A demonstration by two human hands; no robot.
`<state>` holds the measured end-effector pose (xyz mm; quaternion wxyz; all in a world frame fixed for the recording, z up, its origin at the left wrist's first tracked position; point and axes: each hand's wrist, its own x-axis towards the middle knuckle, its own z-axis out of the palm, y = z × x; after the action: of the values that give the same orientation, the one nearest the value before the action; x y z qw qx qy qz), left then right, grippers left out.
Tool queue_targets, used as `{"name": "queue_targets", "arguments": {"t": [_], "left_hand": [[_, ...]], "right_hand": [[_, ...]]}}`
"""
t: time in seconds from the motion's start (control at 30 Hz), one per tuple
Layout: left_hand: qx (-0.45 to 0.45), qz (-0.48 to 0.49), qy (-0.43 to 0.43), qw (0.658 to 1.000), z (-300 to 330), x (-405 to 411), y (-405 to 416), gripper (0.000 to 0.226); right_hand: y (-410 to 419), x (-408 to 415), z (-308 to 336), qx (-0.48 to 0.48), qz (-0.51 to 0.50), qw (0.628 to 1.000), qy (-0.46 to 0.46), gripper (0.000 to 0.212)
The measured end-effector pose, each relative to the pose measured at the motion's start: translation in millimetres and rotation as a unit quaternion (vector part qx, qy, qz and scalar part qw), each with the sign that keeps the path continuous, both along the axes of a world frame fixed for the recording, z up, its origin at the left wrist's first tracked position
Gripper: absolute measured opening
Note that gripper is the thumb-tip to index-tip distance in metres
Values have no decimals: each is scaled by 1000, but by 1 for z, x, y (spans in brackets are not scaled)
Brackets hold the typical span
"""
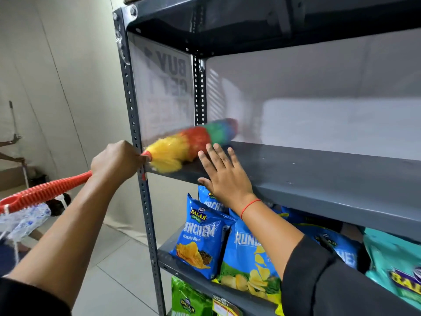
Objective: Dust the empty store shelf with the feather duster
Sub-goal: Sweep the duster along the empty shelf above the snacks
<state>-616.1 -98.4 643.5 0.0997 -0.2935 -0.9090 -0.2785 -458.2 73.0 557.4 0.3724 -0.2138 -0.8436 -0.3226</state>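
The feather duster [189,142] has a yellow, red, green and blue fluffy head and a ribbed red handle. Its head lies on the left end of the bare dark grey shelf [319,174], blurred by motion. My left hand [117,160] is shut on the handle just outside the rack's front left post, with the rest of the handle sticking out down-left behind it. My right hand [224,174] rests flat on the shelf's front edge, fingers spread, right beside the duster head.
The perforated front post [136,133] stands between my left hand and the duster head. A translucent side panel with reversed lettering [166,87] closes the shelf's left end. Blue chip bags [200,236] fill the shelf below. Another person's limbs and a stick show at far left [16,153].
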Motion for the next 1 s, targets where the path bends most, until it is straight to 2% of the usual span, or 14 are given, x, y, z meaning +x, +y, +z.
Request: {"name": "queue_targets", "arguments": {"t": [0.07,0.13,0.3,0.4,0.5,0.57,0.7,0.77,0.87,1.0], "left_hand": [[-18,-60,-25,998,-3,-4,4,28],[-35,-68,-24,997,-8,-5,6,18],[0,-17,41,999,-9,8,19,36],[10,-94,27,995,-8,12,26,42],[-27,-171,19,985,-7,12,32,34],[-49,-161,25,985,-6,14,40,33],[-35,-126,104,986,4,21,55,38],[-12,-175,89,980,14,27,59,30],[-2,-295,32,955,18,32,71,21],[-38,-324,61,943,5,49,98,23]], "right_hand": [[0,4,1,23,50,998,20,64],[2,8,0,38,70,997,18,64],[7,20,2,49,58,996,37,63],[7,25,2,54,61,996,45,63],[5,29,1,61,60,996,29,63],[7,31,0,67,51,996,29,63],[5,44,3,52,34,997,48,57],[2,55,8,39,32,996,80,55],[3,74,11,44,13,993,108,55],[9,101,4,61,-34,992,101,59]]}}
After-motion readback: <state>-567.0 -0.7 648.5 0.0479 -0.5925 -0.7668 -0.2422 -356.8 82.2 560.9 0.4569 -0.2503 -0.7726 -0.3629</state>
